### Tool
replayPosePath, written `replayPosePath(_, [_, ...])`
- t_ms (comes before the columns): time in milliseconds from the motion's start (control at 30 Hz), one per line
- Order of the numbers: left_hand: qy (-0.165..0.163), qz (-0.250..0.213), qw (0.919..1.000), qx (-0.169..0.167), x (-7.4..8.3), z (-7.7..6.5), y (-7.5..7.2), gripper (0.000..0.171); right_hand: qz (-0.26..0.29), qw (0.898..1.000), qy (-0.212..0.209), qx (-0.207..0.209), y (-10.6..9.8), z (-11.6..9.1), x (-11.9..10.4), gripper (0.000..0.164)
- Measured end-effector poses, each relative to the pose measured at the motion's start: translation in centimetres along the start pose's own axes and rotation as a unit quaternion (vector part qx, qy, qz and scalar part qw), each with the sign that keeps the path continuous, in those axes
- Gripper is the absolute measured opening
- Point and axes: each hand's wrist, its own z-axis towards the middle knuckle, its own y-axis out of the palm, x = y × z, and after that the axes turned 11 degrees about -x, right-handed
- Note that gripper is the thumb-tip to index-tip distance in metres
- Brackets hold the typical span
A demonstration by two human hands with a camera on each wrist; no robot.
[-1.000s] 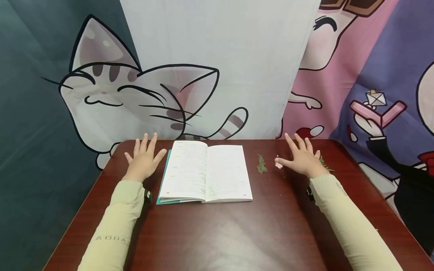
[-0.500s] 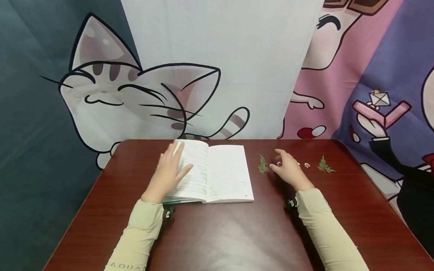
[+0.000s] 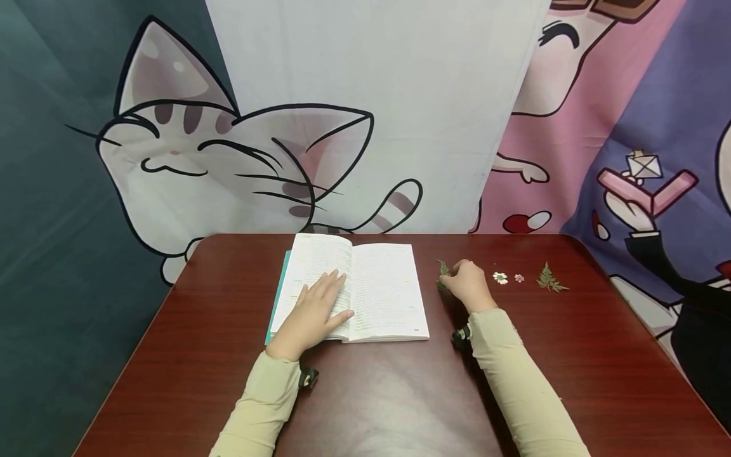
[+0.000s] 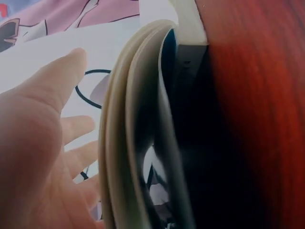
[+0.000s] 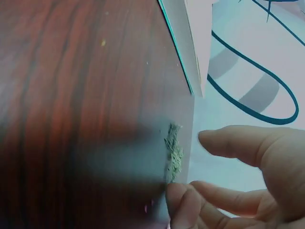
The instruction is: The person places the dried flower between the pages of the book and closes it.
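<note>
An open book (image 3: 388, 292) with a teal cover lies on the table, its left pages raised in a curve. My left hand (image 3: 311, 314) is over the left page, fingers spread; in the left wrist view the thumb (image 4: 71, 71) stands away from the page edges. To the book's right, my right hand (image 3: 469, 284) reaches a green fern leaf (image 3: 442, 270), partly covering it. Seen from the right wrist, that leaf (image 5: 174, 157) lies on the table between the parted thumb (image 5: 228, 140) and bent fingers (image 5: 183, 205), with no grip on it visible.
Right of my right hand lie a white flower (image 3: 500, 278), a small pink flower (image 3: 519, 278) and another fern leaf (image 3: 548, 278). The brown table (image 3: 188, 330) ends at the back against a cartoon-printed cloth (image 3: 434, 114).
My left hand has moved right from beside the book onto its left page. My right hand has moved left from above the flowers to the nearer fern leaf, uncovering the flowers.
</note>
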Motion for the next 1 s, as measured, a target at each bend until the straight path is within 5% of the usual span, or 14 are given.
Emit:
replayPosePath(433, [-0.047,-0.018,0.9956,-0.079,-0.2,-0.2,0.9,0.08,0.021,0.999,0.039,0.004,0.3,0.5,0.2,0.028])
replayPosePath(1000, [-0.049,-0.031,0.9951,-0.08,-0.7,-0.3,1.2,0.079,0.055,0.997,0.061,0.011,0.7,0.4,0.4,0.018])
